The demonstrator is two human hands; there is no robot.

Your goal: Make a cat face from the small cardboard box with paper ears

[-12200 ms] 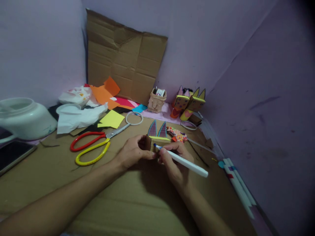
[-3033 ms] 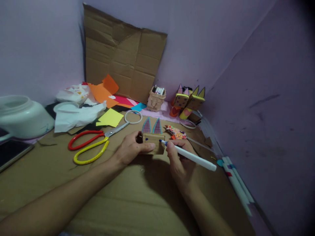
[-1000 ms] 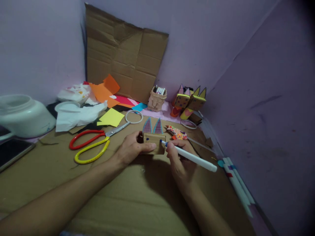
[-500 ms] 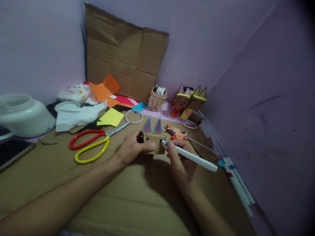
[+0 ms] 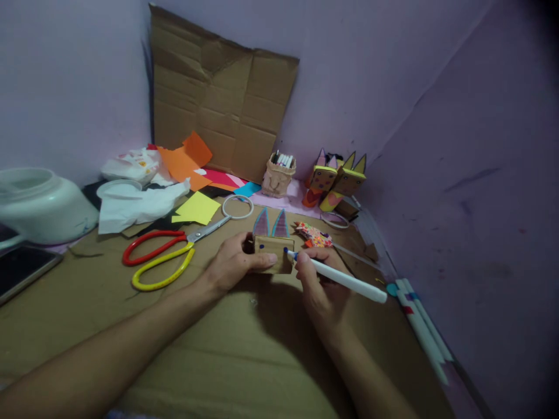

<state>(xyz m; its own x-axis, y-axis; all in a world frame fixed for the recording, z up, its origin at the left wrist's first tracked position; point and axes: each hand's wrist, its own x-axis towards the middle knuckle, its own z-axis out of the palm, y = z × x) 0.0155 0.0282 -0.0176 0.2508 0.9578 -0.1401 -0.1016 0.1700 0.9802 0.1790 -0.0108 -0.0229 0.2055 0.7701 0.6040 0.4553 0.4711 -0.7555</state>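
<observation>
My left hand grips a small cardboard box by its left side, with the thumb across the front. Two pointed purple ears edged in blue stand on the box's top, and two dark blue dots mark its front. Between the thumb and fingers of my right hand is a white marker, its blue tip at or very close to the right dot. Just behind the right hand lies a flower-patterned paper piece.
Scissors with red and yellow handles lie left of my hands. Behind are a tape ring, yellow paper, a pouch of markers and two eared cardboard figures. Several markers lie along the right wall; a white pot stands left.
The right dot looks slightly larger and darker. The marker's tip has shifted very slightly; the box and my left hand have stayed in place.
</observation>
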